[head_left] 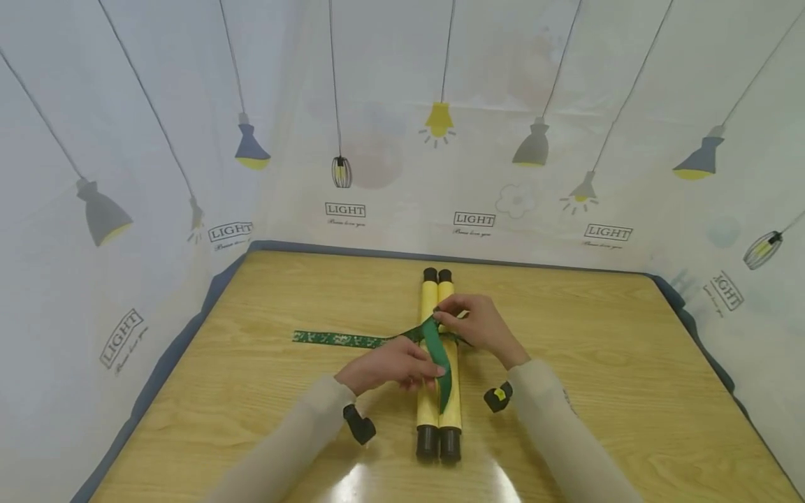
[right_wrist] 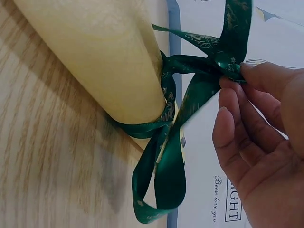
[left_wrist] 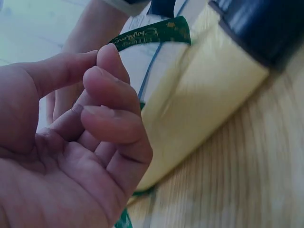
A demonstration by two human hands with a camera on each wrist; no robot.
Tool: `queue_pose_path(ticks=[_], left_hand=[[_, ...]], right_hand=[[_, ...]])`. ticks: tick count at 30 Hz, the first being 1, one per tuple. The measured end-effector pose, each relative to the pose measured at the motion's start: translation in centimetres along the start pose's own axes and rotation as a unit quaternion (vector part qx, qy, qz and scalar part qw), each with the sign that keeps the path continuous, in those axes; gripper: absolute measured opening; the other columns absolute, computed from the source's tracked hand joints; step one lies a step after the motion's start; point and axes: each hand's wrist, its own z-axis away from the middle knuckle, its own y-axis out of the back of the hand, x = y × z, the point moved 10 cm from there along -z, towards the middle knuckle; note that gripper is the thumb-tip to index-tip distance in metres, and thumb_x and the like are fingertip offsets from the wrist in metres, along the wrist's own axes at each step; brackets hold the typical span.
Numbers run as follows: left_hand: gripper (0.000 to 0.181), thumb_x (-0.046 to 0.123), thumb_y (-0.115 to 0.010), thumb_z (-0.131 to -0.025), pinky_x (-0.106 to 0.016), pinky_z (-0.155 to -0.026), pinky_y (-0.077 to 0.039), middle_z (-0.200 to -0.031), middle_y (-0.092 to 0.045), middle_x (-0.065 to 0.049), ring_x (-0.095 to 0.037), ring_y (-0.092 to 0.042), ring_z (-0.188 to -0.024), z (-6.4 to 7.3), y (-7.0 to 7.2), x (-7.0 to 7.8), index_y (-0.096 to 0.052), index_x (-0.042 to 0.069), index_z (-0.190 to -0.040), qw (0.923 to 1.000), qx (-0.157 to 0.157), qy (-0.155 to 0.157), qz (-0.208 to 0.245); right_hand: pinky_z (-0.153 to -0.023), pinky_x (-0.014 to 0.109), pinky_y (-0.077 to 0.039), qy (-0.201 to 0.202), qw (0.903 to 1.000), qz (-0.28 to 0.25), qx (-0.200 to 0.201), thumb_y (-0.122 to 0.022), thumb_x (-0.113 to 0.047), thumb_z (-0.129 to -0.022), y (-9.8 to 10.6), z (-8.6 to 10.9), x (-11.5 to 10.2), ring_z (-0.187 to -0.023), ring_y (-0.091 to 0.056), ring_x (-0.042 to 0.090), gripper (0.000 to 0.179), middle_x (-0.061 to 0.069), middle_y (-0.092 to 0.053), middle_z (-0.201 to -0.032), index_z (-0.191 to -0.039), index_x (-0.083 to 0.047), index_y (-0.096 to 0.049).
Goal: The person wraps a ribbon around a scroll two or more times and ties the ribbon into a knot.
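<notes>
Two yellow tubes [head_left: 430, 297] with black end caps lie side by side on the table, pointing away from me. A green ribbon [head_left: 339, 339] with gold print goes round their middle, one tail stretched flat to the left. My left hand [head_left: 393, 362] pinches a strip of this ribbon between thumb and forefinger, over the near half of the tubes; the strip's end hangs past the fingers. Higher up, my right hand [head_left: 481, 325] pinches the ribbon between thumb and fingertips. In the right wrist view, a ribbon loop [right_wrist: 170, 180] hangs beside the wrapped tube [right_wrist: 104, 57].
The wooden table [head_left: 597, 363] extends on both sides of the tubes. A white cloth wall [head_left: 402, 70] printed with lamps rises behind and at both sides. Black wrist cameras sit at the left cuff [head_left: 359, 424] and right cuff [head_left: 498, 397].
</notes>
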Motion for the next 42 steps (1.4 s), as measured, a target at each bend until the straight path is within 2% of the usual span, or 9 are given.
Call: queue_pose_path(ticks=[6,12,16,19,21,28,30,35,42], left_hand=[[0.033,0.035,-0.072,-0.096,-0.024,-0.05,-0.041,-0.071,-0.071,0.001,-0.008,-0.053,-0.053,-1.1,-2.4,1.1,-0.079,0.006,-0.083,0.9999,0.002,-0.009,0.012],[0.041,0.04,-0.071,-0.097,-0.024,-0.046,-0.037,-0.07,-0.071,0.003,-0.007,-0.051,-0.049,-1.8,-4.4,1.7,-0.078,0.0,-0.093,0.9988,-0.007,-0.011,0.048],[0.042,0.042,-0.07,-0.097,-0.025,-0.043,-0.033,-0.068,-0.072,0.0,-0.008,-0.049,-0.046,-1.6,-4.6,1.7,-0.079,0.001,-0.089,0.9999,-0.009,0.006,-0.009],[0.04,0.046,-0.069,-0.096,-0.026,-0.045,-0.035,-0.069,-0.074,-0.002,-0.01,-0.053,-0.048,-1.2,-3.3,1.6,-0.081,0.01,-0.085,0.996,0.015,0.018,-0.086],[0.037,0.047,-0.069,-0.096,-0.027,-0.048,-0.042,-0.071,-0.075,-0.003,-0.013,-0.058,-0.053,-0.9,-2.0,1.8,-0.082,0.014,-0.085,0.9928,0.04,0.019,-0.112],[0.032,0.038,-0.069,-0.099,-0.034,-0.057,-0.049,-0.086,-0.073,-0.015,-0.038,-0.066,-0.073,-0.4,3.6,3.3,-0.076,0.008,-0.093,0.9826,0.14,-0.015,-0.121],[0.029,0.037,-0.068,-0.099,-0.036,-0.061,-0.052,-0.091,-0.073,-0.018,-0.039,-0.067,-0.078,-0.4,4.8,3.7,-0.075,0.009,-0.094,0.9787,0.163,-0.026,-0.122],[0.021,0.033,-0.071,-0.098,-0.037,-0.062,-0.056,-0.093,-0.07,-0.013,-0.036,-0.069,-0.078,-0.6,6.3,4.3,-0.07,0.013,-0.102,0.9698,0.205,-0.044,-0.125],[0.035,0.031,-0.078,-0.093,-0.029,-0.057,-0.05,-0.087,-0.069,-0.003,-0.016,-0.06,-0.067,-1.2,6.6,5.1,-0.07,0.009,-0.118,0.9554,0.231,-0.074,-0.168]], right_hand=[[-0.077,0.032,-0.059,0.018,0.9998,0.006,0.0,-0.072,-0.025,-0.098,0.0,-0.1,-0.3,-0.09,-0.072,0.017,0.018,0.003,-0.078,-0.098,-0.107,-0.011,-0.077],[-0.074,0.031,-0.059,0.027,0.9996,0.003,-0.003,-0.071,-0.024,-0.098,0.1,-0.2,-0.3,-0.089,-0.072,0.017,0.017,0.004,-0.078,-0.096,-0.106,-0.011,-0.077],[-0.076,0.032,-0.059,0.023,0.9997,0.0,-0.008,-0.072,-0.025,-0.098,0.3,-0.2,-0.6,-0.089,-0.071,0.018,0.017,0.003,-0.078,-0.097,-0.106,-0.011,-0.077],[-0.077,0.034,-0.059,0.021,0.9997,0.001,-0.013,-0.072,-0.026,-0.098,0.3,-0.1,-0.7,-0.09,-0.071,0.017,0.017,0.003,-0.077,-0.097,-0.107,-0.012,-0.077],[-0.077,0.034,-0.059,0.022,0.9997,0.002,-0.015,-0.072,-0.026,-0.098,0.2,-0.1,-0.7,-0.09,-0.071,0.017,0.018,0.003,-0.077,-0.098,-0.107,-0.011,-0.077],[-0.078,0.034,-0.059,0.015,0.9998,-0.005,-0.014,-0.072,-0.026,-0.098,0.1,0.0,-0.4,-0.092,-0.071,0.018,0.018,0.005,-0.077,-0.099,-0.107,-0.011,-0.077],[-0.077,0.034,-0.059,0.012,0.9998,-0.006,-0.014,-0.073,-0.027,-0.097,0.2,-0.1,-0.4,-0.092,-0.071,0.018,0.019,0.004,-0.077,-0.099,-0.107,-0.011,-0.077],[-0.076,0.033,-0.059,0.005,0.9999,-0.003,-0.011,-0.073,-0.027,-0.097,0.3,-0.1,-0.2,-0.091,-0.071,0.018,0.02,0.004,-0.077,-0.098,-0.107,-0.011,-0.077],[-0.072,0.029,-0.059,-0.001,0.9996,-0.022,-0.015,-0.074,-0.026,-0.096,-0.2,-0.1,-0.6,-0.085,-0.07,0.015,0.017,0.003,-0.078,-0.096,-0.105,-0.011,-0.078]])
